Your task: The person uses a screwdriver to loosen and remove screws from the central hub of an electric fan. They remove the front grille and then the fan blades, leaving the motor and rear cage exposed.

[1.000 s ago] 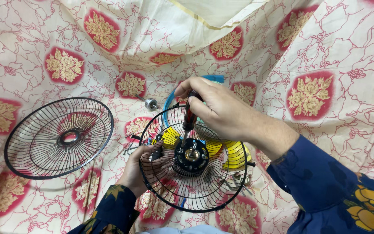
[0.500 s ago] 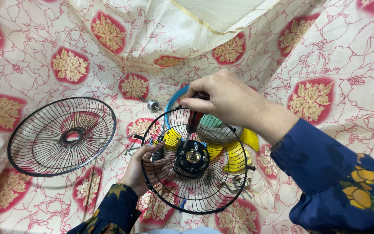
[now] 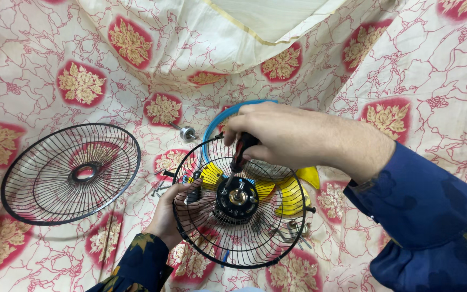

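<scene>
Surface: cream cloth (image 3: 39,48) with red vein lines and red patches holding cream-gold flower motifs; it covers the whole view, rumpled, folds rising at 12 and 2 o'clock. A plain cream sheet (image 3: 277,16) with a gold edge band hangs in at 12 o'clock. No more of the room shows. No packages, labels or signs to tell.

Right hand (image 3: 282,132) comes in from 3 o'clock in a dark blue sleeve (image 3: 433,205) with yellow flower print. Its fingers are closed tight around the screwdriver (image 3: 239,151), dark red-black handle, shaft pointing down to 7 o'clock. The tip sits at the upper left edge of the black motor hub (image 3: 237,199), which has a brass shaft at its middle.

Left hand (image 3: 171,213) comes up from 6 o'clock in a like sleeve. It grips the left rim of the rear fan guard (image 3: 244,254), a black wire cage held tilted, fingers curled through the wires. The hub sits at the cage centre. Yellow fan blades (image 3: 293,197) and a blue ring (image 3: 214,121) lie under and behind the cage, at 3 and 11 o'clock of it.

Loose front guard (image 3: 71,173), a round black wire grille, lies flat at 9 o'clock, well apart. Small metal part (image 3: 186,131) lies on the cloth at 11 o'clock of the cage. Screws (image 3: 160,186) lie just left of the left hand. More metal bits (image 3: 295,227) lie under the cage at 4 o'clock.

Versus 0.5 s ago: right hand lower and flatter over the handle, forearm more level; screwdriver tip on the same hub spot. Left hand's grip unchanged. View shifted slightly.
</scene>
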